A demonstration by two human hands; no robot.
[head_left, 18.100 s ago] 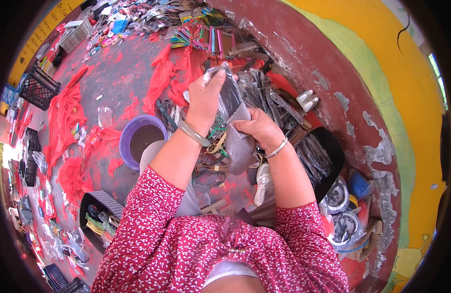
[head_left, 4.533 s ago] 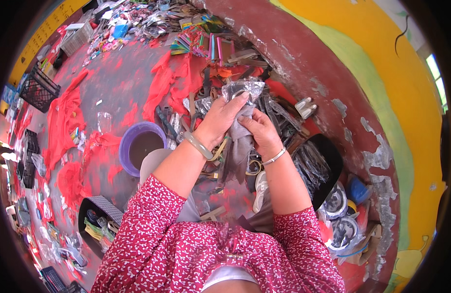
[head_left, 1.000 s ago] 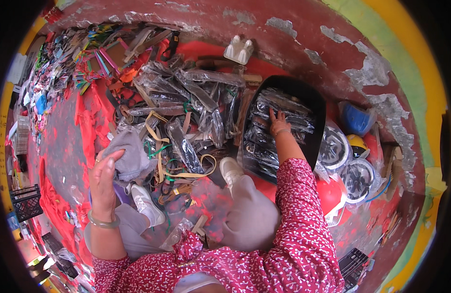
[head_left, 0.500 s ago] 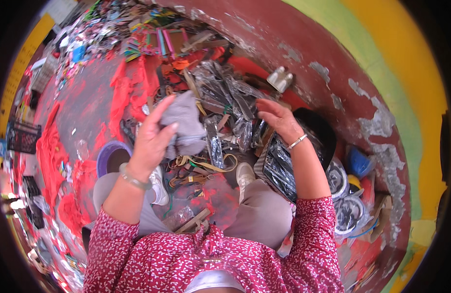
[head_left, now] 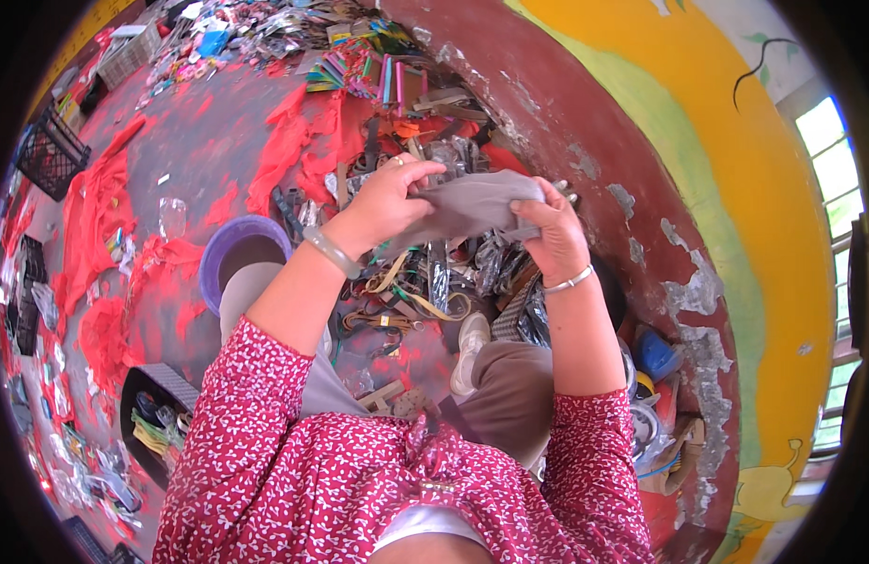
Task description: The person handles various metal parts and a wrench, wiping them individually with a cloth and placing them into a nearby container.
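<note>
Cloth point(head_left: 481, 202), grey, softly creased, between left hand point(head_left: 383, 202) and right hand point(head_left: 558, 233), both gripping its ends, glossy plastic point(head_left: 439, 282) below

Right hand point(head_left: 558, 237) — at the black bin point(head_left: 610, 293) on the right one second ago, apart from the cloth point(head_left: 479, 204) half a second ago — now grips the cloth's right end. Cloth, then bunched at the left hand point(head_left: 385, 202) alone, now spans both. Wrapped item, held earlier, no longer in hand.
</note>
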